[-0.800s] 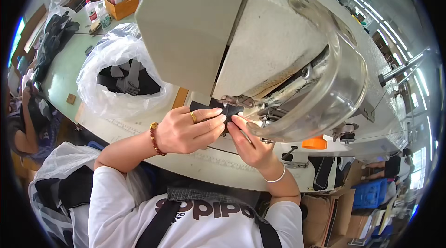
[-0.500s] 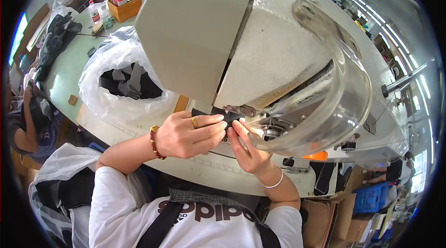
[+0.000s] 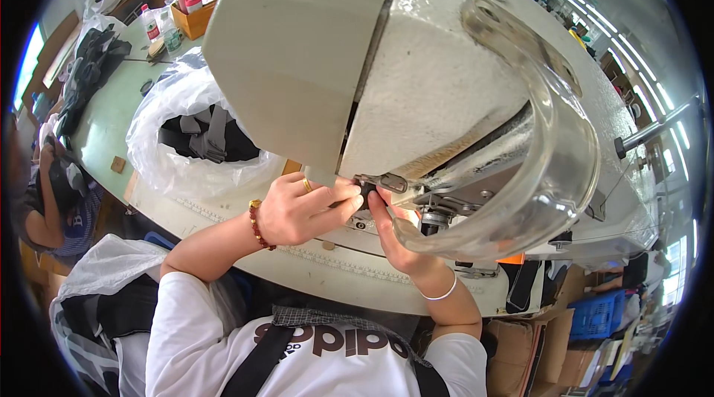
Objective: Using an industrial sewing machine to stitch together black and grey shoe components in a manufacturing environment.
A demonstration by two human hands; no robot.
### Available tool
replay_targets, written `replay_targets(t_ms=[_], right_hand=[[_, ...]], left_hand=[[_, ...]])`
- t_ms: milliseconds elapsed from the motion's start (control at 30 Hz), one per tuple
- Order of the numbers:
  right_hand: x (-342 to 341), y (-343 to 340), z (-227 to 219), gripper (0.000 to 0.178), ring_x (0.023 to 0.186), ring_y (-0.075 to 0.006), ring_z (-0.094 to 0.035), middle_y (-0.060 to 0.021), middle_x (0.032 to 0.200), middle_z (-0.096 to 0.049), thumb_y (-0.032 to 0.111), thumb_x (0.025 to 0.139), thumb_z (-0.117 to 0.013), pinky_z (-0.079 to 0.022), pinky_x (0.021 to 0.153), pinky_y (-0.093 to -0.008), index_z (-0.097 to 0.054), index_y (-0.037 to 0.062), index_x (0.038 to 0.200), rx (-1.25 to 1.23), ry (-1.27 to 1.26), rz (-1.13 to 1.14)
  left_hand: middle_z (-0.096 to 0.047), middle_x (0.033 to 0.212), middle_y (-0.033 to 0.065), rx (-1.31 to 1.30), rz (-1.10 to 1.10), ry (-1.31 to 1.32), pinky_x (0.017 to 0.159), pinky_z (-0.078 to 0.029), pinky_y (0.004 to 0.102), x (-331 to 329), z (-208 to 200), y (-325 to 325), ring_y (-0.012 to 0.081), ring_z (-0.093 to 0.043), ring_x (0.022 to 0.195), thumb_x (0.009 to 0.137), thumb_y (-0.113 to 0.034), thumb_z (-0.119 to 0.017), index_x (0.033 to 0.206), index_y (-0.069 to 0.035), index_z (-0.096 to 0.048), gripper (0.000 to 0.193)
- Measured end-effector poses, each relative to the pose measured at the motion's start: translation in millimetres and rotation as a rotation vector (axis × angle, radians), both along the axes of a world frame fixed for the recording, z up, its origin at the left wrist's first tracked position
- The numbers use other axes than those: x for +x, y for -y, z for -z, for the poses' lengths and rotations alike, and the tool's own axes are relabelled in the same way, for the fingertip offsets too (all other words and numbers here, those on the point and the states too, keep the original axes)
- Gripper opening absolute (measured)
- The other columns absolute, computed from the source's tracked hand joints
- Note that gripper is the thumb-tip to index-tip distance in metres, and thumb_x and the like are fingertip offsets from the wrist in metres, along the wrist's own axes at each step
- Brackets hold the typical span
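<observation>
Both hands meet under the head of a large pale sewing machine [image 3: 446,62]. My left hand [image 3: 297,209], with a ring and a beaded bracelet, pinches a small black fabric piece [image 3: 367,189] beside the metal presser part [image 3: 383,183]. From the other side, my right hand [image 3: 399,237] presses its fingertips against the same piece; a curved clear guard [image 3: 569,166] covers some of that hand. Most of the black piece is hidden by the fingers.
A white plastic bag [image 3: 152,140] of black and grey straps stands left on the table. Bottles [image 3: 171,34] and an orange box [image 3: 195,21] are farther back. Another person [image 3: 56,200] sits at the far left. Cardboard boxes [image 3: 513,356] and a blue crate [image 3: 597,315] stand lower right.
The fingers of both hands have drawn in around the black piece, so less of it shows. My left hand's fingers are more bent, and the view has shifted slightly.
</observation>
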State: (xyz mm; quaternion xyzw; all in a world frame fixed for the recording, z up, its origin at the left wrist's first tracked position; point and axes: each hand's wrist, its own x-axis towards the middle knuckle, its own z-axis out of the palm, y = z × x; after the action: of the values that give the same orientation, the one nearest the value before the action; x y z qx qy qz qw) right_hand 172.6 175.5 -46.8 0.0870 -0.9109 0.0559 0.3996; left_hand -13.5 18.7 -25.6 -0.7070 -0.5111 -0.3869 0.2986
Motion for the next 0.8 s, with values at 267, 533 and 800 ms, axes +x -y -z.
replay_targets(t_ms=[267, 533, 800], right_hand=[[3, 0, -2, 0.036, 0.109, -0.0271, -0.071, -0.016, 0.118, -0.074, -0.011, 0.084, -0.072, -0.057, 0.1, -0.0346, -0.073, -0.0076, 0.119, -0.108, 0.08, 0.092], [4, -8, 9, 0.039, 0.118, -0.0305, -0.07, -0.0194, 0.125, -0.071, -0.019, 0.084, -0.066, -0.055, 0.107, -0.0387, -0.07, -0.0132, 0.123, -0.063, 0.063, -0.035], [-2, -12, 30, 0.043, 0.131, -0.0333, -0.062, -0.023, 0.133, -0.067, -0.021, 0.086, -0.062, -0.051, 0.113, -0.041, -0.065, -0.0159, 0.129, -0.181, 0.074, -0.16]], left_hand=[[-0.071, 0.099, 0.0022, -0.021, -0.001, 0.108, 0.062, -0.055, 0.0295, -3, 14, -3, 0.0174, -0.066, 0.081, 0.07, -0.003, -0.082, 0.093, -0.007, -0.078, 0.024], [-0.071, 0.098, 0.0014, -0.034, 0.001, 0.169, 0.062, -0.055, 0.0301, -1, 25, -2, 0.0181, -0.066, 0.081, 0.07, -0.002, -0.082, 0.095, -0.009, -0.079, 0.026], [-0.072, 0.101, 0.0019, -0.043, 0.005, 0.139, 0.064, -0.056, 0.0292, -4, 29, -2, 0.0178, -0.07, 0.083, 0.07, -0.002, -0.08, 0.099, -0.01, -0.079, 0.03]])
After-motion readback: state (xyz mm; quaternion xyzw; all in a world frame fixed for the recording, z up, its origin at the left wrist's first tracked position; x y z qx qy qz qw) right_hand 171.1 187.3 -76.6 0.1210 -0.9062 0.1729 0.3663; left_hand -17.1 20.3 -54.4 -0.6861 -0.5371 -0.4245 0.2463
